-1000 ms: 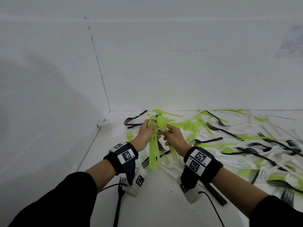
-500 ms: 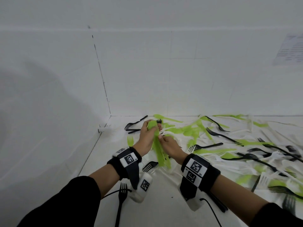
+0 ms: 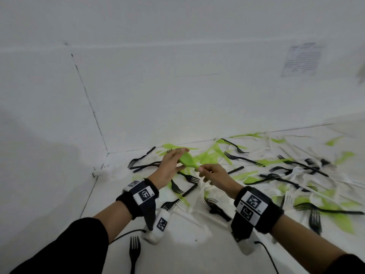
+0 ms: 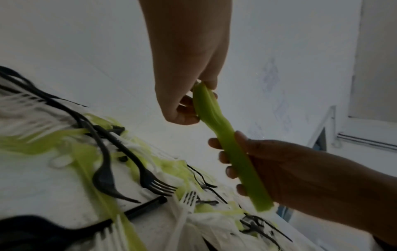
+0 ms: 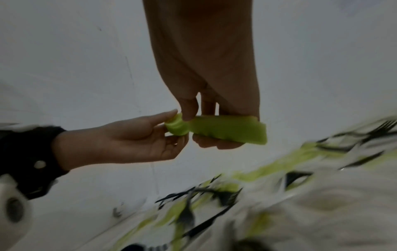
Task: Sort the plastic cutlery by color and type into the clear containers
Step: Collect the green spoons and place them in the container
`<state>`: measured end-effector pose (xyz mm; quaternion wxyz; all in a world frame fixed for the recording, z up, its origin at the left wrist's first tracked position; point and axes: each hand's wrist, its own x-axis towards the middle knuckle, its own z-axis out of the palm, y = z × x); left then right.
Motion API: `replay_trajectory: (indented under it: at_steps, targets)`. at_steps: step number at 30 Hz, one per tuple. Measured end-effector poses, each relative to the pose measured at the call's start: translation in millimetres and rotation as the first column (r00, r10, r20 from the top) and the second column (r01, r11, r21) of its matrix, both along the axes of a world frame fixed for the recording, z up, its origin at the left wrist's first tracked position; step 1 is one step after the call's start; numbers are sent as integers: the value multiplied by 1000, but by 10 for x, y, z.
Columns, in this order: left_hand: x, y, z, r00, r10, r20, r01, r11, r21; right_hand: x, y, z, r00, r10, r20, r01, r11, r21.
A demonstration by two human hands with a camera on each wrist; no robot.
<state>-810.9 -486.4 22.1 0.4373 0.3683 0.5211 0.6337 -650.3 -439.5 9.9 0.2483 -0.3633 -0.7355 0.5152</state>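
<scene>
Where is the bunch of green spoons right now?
In the head view the green spoons are held up between the left hand and right hand, above the scattered forks.

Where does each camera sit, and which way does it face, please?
Head: worn on the head, facing forward and down at the cutlery-strewn white surface; both forearms, left hand and right hand show.
Left wrist: looks along the left hand at the green spoons; right hand opposite.
Right wrist: looks along the right hand; left hand enters from the side.
Shared: all views show both hands gripping the spoons.
</scene>
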Motion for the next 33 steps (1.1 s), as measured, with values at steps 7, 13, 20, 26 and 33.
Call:
replay_trajectory:
  at_steps: [7, 13, 20, 26, 33]
  targets:
    - [764, 433, 75, 963, -270, -19, 270, 962, 22, 1043, 265, 126, 960, -271, 70, 247, 939, 241]
    - [1720, 799, 89, 896, -443, -38, 444, 896, 27, 2088, 242, 211, 882, -467, 65, 429, 851, 301]
    - [3566, 1226, 84, 799, -601, -9, 601, 799, 5, 3815, 191, 269, 730, -677, 95, 615, 711, 341]
    - [4777, 1450, 68, 735, -675, -56, 676, 737, -4, 4944, 295, 211, 652, -750, 110, 679, 642, 355]
    - [5860, 1665, 14, 681, -731, -45, 731, 682, -9, 5959, 404, 135, 601, -792, 109, 736, 602, 311]
